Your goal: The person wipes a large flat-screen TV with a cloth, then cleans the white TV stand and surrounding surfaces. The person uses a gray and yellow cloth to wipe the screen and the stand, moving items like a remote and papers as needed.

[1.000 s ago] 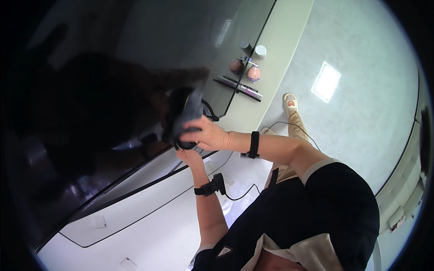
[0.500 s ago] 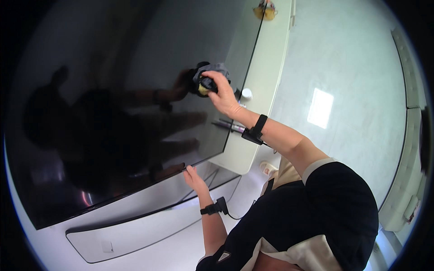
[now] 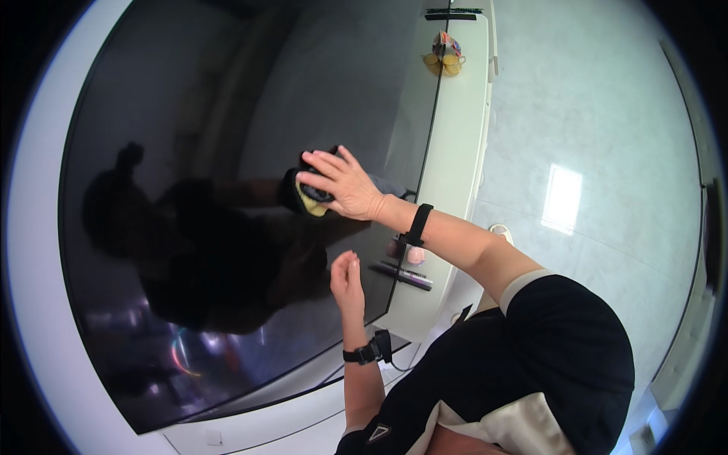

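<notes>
Right hand grips a black-and-yellow cloth wad, fingers splayed over it, against the black screen — nearer its tabletop-side edge. Left hand near the screen's lower corner, fingers loosely curled, part open. Wide glass runs from wad to opposite edge. Tabletop borders the screen: pink item and slim sticks at near end, yellowish items toward far end — right forearm spans the tabletop.
</notes>
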The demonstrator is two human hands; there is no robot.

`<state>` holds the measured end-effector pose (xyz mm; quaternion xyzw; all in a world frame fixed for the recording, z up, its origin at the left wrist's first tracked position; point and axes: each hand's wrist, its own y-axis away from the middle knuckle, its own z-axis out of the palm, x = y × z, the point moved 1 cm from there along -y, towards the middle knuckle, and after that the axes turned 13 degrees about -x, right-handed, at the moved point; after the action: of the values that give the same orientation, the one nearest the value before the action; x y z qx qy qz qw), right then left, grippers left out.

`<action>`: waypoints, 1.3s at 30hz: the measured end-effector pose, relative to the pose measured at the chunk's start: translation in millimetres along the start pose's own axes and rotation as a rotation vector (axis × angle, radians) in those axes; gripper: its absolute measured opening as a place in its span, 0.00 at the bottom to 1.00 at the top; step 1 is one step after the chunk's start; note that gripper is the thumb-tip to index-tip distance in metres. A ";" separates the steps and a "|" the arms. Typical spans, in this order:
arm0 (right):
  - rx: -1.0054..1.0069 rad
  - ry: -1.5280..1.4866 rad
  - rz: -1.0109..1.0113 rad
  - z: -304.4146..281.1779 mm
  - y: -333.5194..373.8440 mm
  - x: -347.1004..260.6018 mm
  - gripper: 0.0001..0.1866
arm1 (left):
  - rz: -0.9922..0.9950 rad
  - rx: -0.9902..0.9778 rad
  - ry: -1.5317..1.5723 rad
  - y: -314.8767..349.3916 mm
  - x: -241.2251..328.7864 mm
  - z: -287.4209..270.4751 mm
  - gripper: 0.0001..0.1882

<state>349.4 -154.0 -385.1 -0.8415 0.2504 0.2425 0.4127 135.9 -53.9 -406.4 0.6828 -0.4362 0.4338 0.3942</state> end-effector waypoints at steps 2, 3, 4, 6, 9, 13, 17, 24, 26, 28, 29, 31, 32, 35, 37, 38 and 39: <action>0.090 0.026 0.106 -13.5 -7.9 36.9 0.37 | 0.013 -0.033 0.014 -41.1 27.9 24.1 0.11; 0.165 0.006 0.196 -20.5 -16.5 62.3 0.35 | 0.011 -0.044 0.023 -62.4 41.2 36.2 0.11; 0.238 -0.016 0.273 -21.0 -15.2 83.5 0.34 | 0.019 -0.039 0.020 -74.5 43.7 47.1 0.11; 0.157 -0.203 0.637 -20.0 -10.7 124.8 0.29 | 0.031 -0.027 0.014 -94.3 55.8 62.5 0.11; 0.170 -0.509 0.870 -12.6 -8.4 175.0 0.28 | 0.018 -0.047 0.011 -121.4 56.9 76.7 0.11; 0.443 -1.102 0.878 -27.1 -22.6 191.5 0.28 | 0.053 -0.049 -0.002 -139.3 55.2 85.1 0.13; 0.393 -1.025 0.605 -83.1 -68.7 150.4 0.27 | 0.098 -0.061 0.010 -161.9 64.7 96.2 0.19; 0.256 -0.137 -0.118 -117.9 -110.2 64.7 0.38 | 0.168 -0.177 0.138 -182.4 76.0 94.8 0.21; 0.318 -0.032 -0.137 -101.4 -99.7 75.6 0.38 | 0.102 -0.170 0.112 -176.8 69.2 93.6 0.21; 0.318 -0.045 0.095 -83.5 -88.5 111.4 0.35 | 0.163 -0.190 0.073 -174.6 63.7 93.9 0.21; 0.366 -0.078 0.181 -75.1 -81.5 133.0 0.35 | 0.169 -0.190 0.079 -174.6 61.8 94.5 0.20; 0.426 -0.187 0.391 -57.4 -61.6 173.9 0.33 | 0.168 -0.196 0.070 -175.1 59.9 97.3 0.20; 0.434 -0.275 0.532 -48.3 -49.9 191.3 0.33 | 0.162 -0.205 0.066 -176.4 59.4 99.2 0.20; 0.526 -1.084 0.982 -30.9 -31.0 218.5 0.30 | 0.151 -0.217 0.060 -178.2 60.2 104.8 0.21; 0.645 -1.324 0.913 -31.4 -31.3 203.3 0.28 | 0.158 -0.206 0.076 -179.0 60.3 106.7 0.21; 0.653 -1.329 0.945 -37.2 -35.8 190.6 0.27 | 0.167 -0.201 0.082 -180.6 60.6 107.5 0.21; 0.585 -1.217 0.844 -45.2 -40.7 171.9 0.27 | 0.184 -0.198 0.086 -181.8 61.3 107.8 0.21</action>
<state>513.9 -207.2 -443.0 -0.2531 0.3321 0.7198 0.5546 348.1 -112.1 -411.8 0.5785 -0.5204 0.4517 0.4364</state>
